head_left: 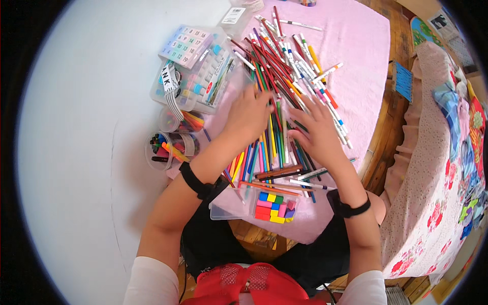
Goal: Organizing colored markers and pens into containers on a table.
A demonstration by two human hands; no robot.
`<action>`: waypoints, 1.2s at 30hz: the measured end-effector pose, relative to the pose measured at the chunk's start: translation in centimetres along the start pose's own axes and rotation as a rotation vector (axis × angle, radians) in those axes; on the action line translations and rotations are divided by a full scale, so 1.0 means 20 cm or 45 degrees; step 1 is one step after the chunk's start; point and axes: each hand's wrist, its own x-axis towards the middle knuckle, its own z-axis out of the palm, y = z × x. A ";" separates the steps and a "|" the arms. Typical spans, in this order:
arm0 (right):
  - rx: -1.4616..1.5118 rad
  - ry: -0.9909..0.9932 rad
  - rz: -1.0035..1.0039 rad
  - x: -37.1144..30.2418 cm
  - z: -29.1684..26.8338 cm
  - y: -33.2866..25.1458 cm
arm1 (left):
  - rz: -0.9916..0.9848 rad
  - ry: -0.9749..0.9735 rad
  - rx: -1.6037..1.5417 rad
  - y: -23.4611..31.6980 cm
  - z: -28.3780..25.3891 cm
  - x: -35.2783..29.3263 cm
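L hand (249, 116) is mid-frame over the pencil pile (273, 133), fingers bent & fairly close tog.; can't tell if they pinch anything. R hand (317, 129), just right of centre, has fingers spread, thumb apart, palm down over the same pile. Pencils run from upper centre to lower centre on pink cloth (363, 66), w/ white-barrelled markers (308, 68) mostly upper right of the mix.

Risks: pencils lie crossed, so dragging one could prob. roll others; strays by the R wrist might get knocked off the cloth. Block box (274, 219), lower centre, sits nr the cloth's bottom edge; a careless forearm or sliding pencil could tip it & spill the coloured blocks (263, 211). Round tubs (163, 161), left of centre, could topple if the L arm swings out.

Hard to see: pencils under both palms, L fingertip contact, tub contents (partly). Top-edge items cut off.
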 end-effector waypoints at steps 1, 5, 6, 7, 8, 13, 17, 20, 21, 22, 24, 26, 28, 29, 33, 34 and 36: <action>0.015 -0.007 -0.005 0.00 -0.01 0.01 | -0.018 0.097 -0.079 -0.01 -0.04 0.03; -0.174 0.202 0.234 0.00 -0.01 0.10 | -0.019 0.634 0.397 -0.16 0.03 0.17; -0.188 0.154 0.348 -0.02 0.01 0.14 | -0.040 0.579 0.432 -0.14 0.03 0.18; -0.203 0.106 0.460 -0.03 0.02 0.17 | -0.037 0.578 0.431 -0.11 0.04 0.19; -0.277 0.132 0.379 -0.05 0.02 0.17 | -0.099 0.393 0.375 -0.07 0.04 0.20; -0.019 0.141 0.304 -0.06 0.04 0.08 | 0.059 0.187 0.424 0.02 0.04 0.13; 0.062 0.106 0.198 -0.05 0.06 0.01 | 0.277 0.136 0.290 0.02 0.09 0.05; 0.182 0.030 0.117 -0.07 0.06 -0.03 | 0.387 0.180 0.285 0.05 0.11 -0.01; 0.179 0.037 0.117 -0.07 0.05 -0.05 | 0.414 0.179 0.287 0.04 0.10 -0.04; 0.184 -0.003 0.091 -0.07 0.05 -0.06 | 0.417 0.209 0.291 0.02 0.10 -0.06; 0.253 -0.042 0.110 -0.07 0.03 -0.08 | 0.394 0.173 0.211 0.00 0.06 -0.09; 0.290 0.005 0.141 -0.07 0.03 -0.06 | 0.341 0.163 0.094 -0.06 0.02 -0.10; 0.336 0.044 0.171 -0.07 0.01 -0.04 | 0.191 0.157 0.020 -0.10 -0.03 -0.09; 0.333 0.107 0.179 -0.08 -0.01 -0.04 | 0.038 0.153 -0.049 -0.11 -0.05 -0.10; 0.466 0.287 0.377 -0.11 -0.06 0.03 | -0.060 0.203 -0.189 -0.19 -0.07 -0.07; 0.431 0.338 0.435 -0.12 -0.09 0.02 | -0.060 0.219 -0.270 -0.21 -0.06 -0.06; 0.429 0.399 0.485 -0.19 -0.12 0.06 | -0.065 0.196 -0.434 -0.24 -0.06 -0.04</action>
